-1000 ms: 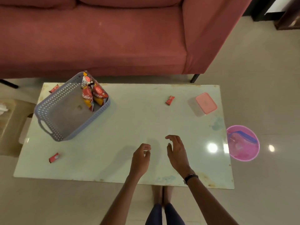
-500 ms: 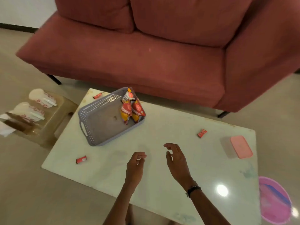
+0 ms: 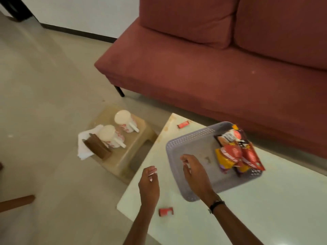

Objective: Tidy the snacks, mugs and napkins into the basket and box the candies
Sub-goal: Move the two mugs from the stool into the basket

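Both hands hang empty, no grip. Left hand (image 3: 148,184) has open floor ahead to stool (image 3: 123,156); mugs (image 3: 113,137) and napkin holder (image 3: 97,147) crowd its top. Basket (image 3: 177,147) rim sits under right hand (image 3: 194,172); snack packs (image 3: 235,152) fill far end.

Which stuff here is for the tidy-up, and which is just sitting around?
For the job: basket, snack packets, two mugs, napkins, candies.
Just there: sofa, stool, table.
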